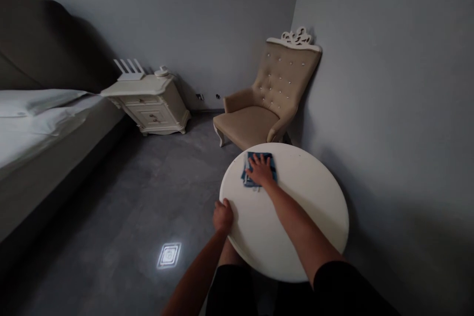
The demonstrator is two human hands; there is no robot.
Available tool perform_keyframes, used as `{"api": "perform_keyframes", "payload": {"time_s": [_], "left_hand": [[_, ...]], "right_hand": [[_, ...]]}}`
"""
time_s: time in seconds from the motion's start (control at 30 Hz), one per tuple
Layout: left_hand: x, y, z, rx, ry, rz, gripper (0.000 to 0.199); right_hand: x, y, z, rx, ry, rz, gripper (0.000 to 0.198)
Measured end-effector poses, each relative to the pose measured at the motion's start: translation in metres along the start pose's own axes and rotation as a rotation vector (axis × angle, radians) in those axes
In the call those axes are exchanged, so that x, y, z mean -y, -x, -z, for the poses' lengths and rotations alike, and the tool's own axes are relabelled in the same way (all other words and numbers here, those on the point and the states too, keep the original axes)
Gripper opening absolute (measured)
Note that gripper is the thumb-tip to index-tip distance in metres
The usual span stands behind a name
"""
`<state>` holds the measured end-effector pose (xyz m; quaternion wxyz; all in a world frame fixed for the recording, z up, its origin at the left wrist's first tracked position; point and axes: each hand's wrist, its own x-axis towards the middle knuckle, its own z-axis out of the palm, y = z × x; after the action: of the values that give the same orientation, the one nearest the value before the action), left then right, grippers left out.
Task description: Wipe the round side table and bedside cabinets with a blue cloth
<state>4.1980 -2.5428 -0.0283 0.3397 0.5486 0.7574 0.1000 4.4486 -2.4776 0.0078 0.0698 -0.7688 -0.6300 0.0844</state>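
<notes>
A round white table point(311, 192) stands in front of me. On its far left part lies a folded blue cloth point(249, 182) with lighter markings, a small white tag showing at its near edge. My right hand point(260, 170) presses flat on the cloth with fingers spread, covering its middle. At the table's left rim my left hand point(223, 215) is closed around the edge, the thumb on top and the other fingers partly hidden.
Just beyond the table is a tufted tan armchair point(244, 123). A white nightstand point(148, 108) with a router point(131, 75) stands beside the bed point(70, 123). Grey walls meet behind the chair. A bright square light pattern point(169, 256) shows on the floor.
</notes>
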Motion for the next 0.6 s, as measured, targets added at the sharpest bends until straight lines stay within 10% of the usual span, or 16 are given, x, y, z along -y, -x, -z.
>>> {"api": "perform_keyframes", "payload": {"time_s": [0.2, 0.3, 0.43, 0.6], "left_hand": [[0.006, -0.001, 0.001, 0.006, 0.021, -0.017, 0.05], [0.008, -0.002, 0.0, 0.008, 0.024, -0.018, 0.05], [0.008, -0.001, -0.001, 0.0, 0.026, -0.037, 0.051], [0.006, 0.0, 0.0, 0.001, 0.028, -0.016, 0.052]], "right_hand": [[-0.207, 0.089, 0.041, 0.019, 0.231, -0.38, 0.077], [-0.262, 0.134, 0.051, 0.035, 0.264, -0.528, 0.079], [-0.242, 0.135, 0.058, 0.026, 0.212, -0.606, 0.08], [-0.109, 0.063, 0.043, 0.008, 0.106, -0.398, 0.078]]}}
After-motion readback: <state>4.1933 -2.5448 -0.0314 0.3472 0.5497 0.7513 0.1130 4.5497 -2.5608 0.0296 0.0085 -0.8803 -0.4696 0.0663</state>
